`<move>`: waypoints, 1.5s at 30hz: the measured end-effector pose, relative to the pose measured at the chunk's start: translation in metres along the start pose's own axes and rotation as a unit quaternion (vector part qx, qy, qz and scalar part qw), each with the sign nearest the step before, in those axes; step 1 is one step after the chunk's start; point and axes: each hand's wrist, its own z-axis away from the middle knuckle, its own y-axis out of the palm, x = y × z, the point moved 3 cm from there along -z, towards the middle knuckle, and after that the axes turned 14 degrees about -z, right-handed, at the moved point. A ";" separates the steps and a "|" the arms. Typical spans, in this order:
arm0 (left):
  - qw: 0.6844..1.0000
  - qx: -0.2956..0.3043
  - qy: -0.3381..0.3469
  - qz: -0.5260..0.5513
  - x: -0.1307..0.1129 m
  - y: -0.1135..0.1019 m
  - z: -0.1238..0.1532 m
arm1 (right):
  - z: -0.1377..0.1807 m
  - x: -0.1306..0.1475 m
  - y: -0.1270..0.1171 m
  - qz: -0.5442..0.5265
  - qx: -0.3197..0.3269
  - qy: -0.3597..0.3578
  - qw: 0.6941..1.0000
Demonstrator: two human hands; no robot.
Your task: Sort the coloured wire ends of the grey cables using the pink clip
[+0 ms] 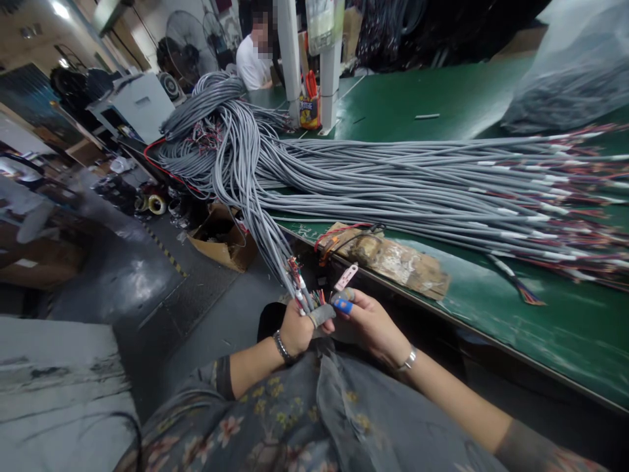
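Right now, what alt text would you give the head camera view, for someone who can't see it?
A person's left hand grips grey cables near their ends, with the right hand, wearing a blue wrap, close beside. More cables lie across a green table; beyond is a co-worker in white.

Cables (393,172) along the table (393,111), board (410,263) in front (on the table too), plastic bag (580,72) behind, right

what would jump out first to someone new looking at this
The broad spread of grey cables stands out first, lying along the green table with coloured wire ends at the picture's right. Below, near the middle, the left hand grips some cable ends; the right hand, with a blue band, is close by.
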 end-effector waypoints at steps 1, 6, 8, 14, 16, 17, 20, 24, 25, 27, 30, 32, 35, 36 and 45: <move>1.000 -0.012 -0.003 0.010 -0.001 0.000 0.000 | 0.000 -0.001 -0.002 -0.003 -0.002 0.001 1.000; 0.996 -0.043 -0.031 0.068 -0.015 0.002 -0.001 | -0.010 0.004 -0.016 -0.052 -0.052 0.004 0.997; 0.995 -0.038 -0.044 0.082 -0.021 0.004 -0.002 | -0.017 0.008 -0.018 -0.080 -0.067 0.030 0.994; 0.993 -0.010 -0.059 0.105 -0.029 0.009 -0.009 | -0.028 0.023 -0.006 -0.008 -0.021 -0.016 1.000; 0.992 -0.004 -0.066 0.107 -0.029 0.009 -0.012 | -0.026 0.029 -0.007 0.047 -0.060 -0.100 0.992; 0.992 -0.002 -0.071 0.109 -0.029 0.009 -0.013 | -0.025 0.031 -0.007 0.072 -0.078 -0.134 0.985; 0.990 0.007 -0.081 0.112 -0.027 0.008 -0.016 | -0.026 0.031 -0.006 0.090 -0.069 -0.147 0.983; 0.991 0.027 -0.081 0.103 -0.023 0.009 -0.019 | -0.035 0.023 -0.004 -0.014 -0.047 -0.056 0.997; 0.991 0.029 -0.080 0.100 -0.022 0.009 -0.019 | -0.037 0.022 -0.005 -0.037 -0.054 -0.047 0.997; 0.992 0.030 -0.078 0.094 -0.020 0.010 -0.019 | -0.039 0.021 -0.005 -0.064 -0.066 -0.054 0.994; 0.993 0.031 -0.075 0.089 -0.017 0.011 -0.019 | -0.040 0.021 -0.005 -0.082 -0.064 -0.060 0.993; 0.993 0.027 -0.074 0.088 -0.017 0.010 -0.018 | -0.038 0.020 -0.004 -0.085 -0.055 -0.050 0.994; 0.993 0.017 -0.073 0.090 -0.019 0.009 -0.015 | -0.035 0.019 -0.003 -0.092 -0.039 -0.028 0.995; 0.993 0.014 -0.071 0.090 -0.019 0.009 -0.014 | -0.034 0.019 -0.004 -0.096 -0.033 -0.020 0.995; 0.993 -0.052 -0.037 0.099 -0.022 0.007 -0.003 | -0.026 0.024 -0.001 -0.093 -0.021 -0.017 0.995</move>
